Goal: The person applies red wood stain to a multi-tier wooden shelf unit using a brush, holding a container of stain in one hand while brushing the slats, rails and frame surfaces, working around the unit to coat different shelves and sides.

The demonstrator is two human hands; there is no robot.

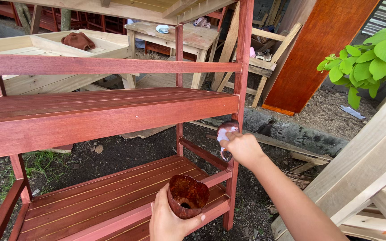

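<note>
Stained rag against post; tilted stain-caked cup.

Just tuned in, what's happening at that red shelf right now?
A person stands at a reddish-brown slatted wooden shelf unit. The right hand presses a stained white cloth pad against the unit's front right post, just below the middle shelf. The left hand holds a stain-crusted brown cup over the bottom shelf. Bare pale wooden frames stand to the right.
</note>
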